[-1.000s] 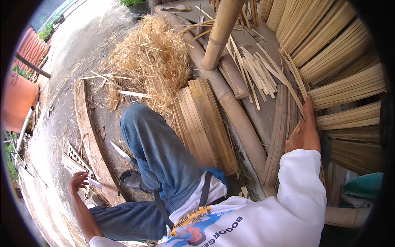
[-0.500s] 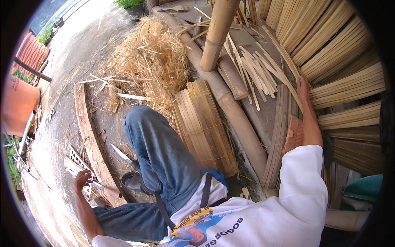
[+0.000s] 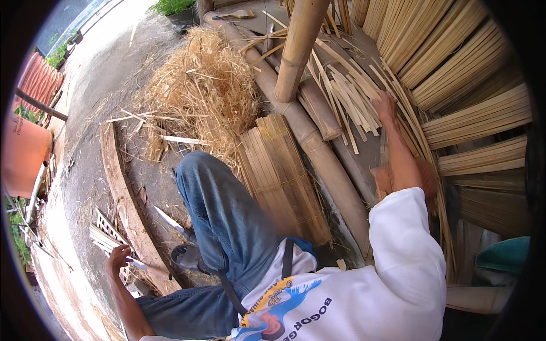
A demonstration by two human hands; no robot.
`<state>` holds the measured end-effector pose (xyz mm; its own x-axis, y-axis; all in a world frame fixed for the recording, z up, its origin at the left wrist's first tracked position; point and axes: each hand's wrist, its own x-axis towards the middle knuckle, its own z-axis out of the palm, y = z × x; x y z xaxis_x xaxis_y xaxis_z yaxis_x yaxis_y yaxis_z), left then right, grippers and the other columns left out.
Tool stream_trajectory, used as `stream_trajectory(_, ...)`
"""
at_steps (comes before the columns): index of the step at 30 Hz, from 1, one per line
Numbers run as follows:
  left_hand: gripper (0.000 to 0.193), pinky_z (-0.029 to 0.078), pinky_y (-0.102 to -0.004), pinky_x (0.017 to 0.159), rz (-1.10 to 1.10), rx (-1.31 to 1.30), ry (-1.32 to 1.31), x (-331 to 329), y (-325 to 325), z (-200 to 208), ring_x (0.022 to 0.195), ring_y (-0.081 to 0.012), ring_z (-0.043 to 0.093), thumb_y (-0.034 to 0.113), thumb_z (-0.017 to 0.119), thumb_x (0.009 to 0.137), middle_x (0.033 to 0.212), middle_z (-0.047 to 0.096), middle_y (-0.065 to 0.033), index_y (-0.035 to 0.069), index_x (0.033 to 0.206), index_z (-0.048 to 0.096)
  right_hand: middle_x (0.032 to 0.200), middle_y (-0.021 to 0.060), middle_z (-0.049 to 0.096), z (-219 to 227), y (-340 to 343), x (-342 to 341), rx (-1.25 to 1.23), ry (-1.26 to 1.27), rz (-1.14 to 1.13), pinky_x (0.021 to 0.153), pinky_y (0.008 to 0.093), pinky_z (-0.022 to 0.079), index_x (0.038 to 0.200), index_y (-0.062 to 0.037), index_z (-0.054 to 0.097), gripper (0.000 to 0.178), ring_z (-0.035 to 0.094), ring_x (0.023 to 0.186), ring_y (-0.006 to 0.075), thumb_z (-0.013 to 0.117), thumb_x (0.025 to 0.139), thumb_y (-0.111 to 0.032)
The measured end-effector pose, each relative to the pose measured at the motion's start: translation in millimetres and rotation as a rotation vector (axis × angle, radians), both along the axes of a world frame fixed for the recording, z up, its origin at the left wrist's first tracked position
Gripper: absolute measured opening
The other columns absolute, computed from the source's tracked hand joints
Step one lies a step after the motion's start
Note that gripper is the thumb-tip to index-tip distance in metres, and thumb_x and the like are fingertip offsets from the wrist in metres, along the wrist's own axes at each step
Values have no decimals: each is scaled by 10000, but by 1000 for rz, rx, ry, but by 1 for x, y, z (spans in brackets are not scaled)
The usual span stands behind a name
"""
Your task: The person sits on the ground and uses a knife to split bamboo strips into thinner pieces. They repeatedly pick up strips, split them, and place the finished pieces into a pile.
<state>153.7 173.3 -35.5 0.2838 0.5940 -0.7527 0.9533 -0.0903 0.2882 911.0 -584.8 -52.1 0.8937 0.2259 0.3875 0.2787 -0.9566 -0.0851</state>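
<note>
My right hand (image 3: 385, 108) is closed around long pale bamboo strips (image 3: 359, 73), next to a loose pile of shorter strips (image 3: 348, 96). Under my right forearm lies a reddish brick (image 3: 383, 181), partly hidden by the arm. My left hand (image 3: 118, 260) hangs with loosely curled fingers apart and nothing visible in it. Close beside it are a knife (image 3: 152, 269) with a brown handle and some pale split strips (image 3: 103, 238). A second knife (image 3: 169, 220) lies on the ground by my shoe.
Tied bamboo slats (image 3: 282, 176) lie beside my knee, along a thick bamboo pole (image 3: 318, 148). An upright bamboo post (image 3: 301, 54) rises ahead. Shavings (image 3: 199, 85) are heaped at far left. Strip bundles (image 3: 478, 113) line the right. A wooden plank (image 3: 122, 187) lies left.
My right hand has moved left and a little away from me, from the bundles to the strip pile. Long strips now lie farther right, and the brick sits differently. My left hand has barely shifted.
</note>
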Motion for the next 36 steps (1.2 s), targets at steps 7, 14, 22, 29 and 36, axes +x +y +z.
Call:
stream_trajectory(7, 446, 539, -365, 656, -85, -42, 36, 16, 0, -10, 795, -205, 723, 295, 586, 994, 1060, 702, -109, 54, 1369, 554, 1381, 159, 516, 33, -115, -102, -145, 114, -580, 1061, 572, 384, 1434, -129, 496, 546, 521, 1273, 356, 530, 997, -455)
stream_trajectory(14, 506, 534, -367, 679, -122, -49, 6, 43, 6, -18, 809, -206, 719, 309, 618, 971, 1114, 677, -122, 42, 1391, 528, 1551, 224, 368, 19, -181, -157, 83, 449, -815, 1180, 547, 272, 1545, -62, 318, 772, 369, 1426, 398, 475, 966, -547)
stream_trajectory(22, 490, 518, -356, 624, -132, -40, -103, 50, 21, -40, 799, -216, 729, 313, 604, 999, 1195, 678, -177, 46, 1402, 524, 1437, 258, 489, 45, -169, -195, 16, 414, -782, 1114, 535, 370, 1428, 20, 475, 677, 474, 1337, 407, 480, 965, -474)
stream_trajectory(29, 510, 522, -331, 592, -120, -109, 8, 21, 26, -48, 749, -216, 726, 297, 628, 976, 1142, 687, -159, 26, 1395, 522, 1377, 258, 532, 31, -150, -234, -117, 311, -838, 1047, 521, 446, 1381, 11, 526, 627, 524, 1278, 406, 485, 985, -473)
stream_trajectory(36, 515, 533, -358, 620, -156, -61, -82, 40, 15, -41, 804, -223, 734, 306, 603, 978, 1151, 685, -157, 17, 1397, 523, 1291, 216, 597, 63, -143, -202, -133, 450, -686, 935, 474, 517, 1378, -9, 525, 446, 606, 1167, 351, 546, 1009, -257)
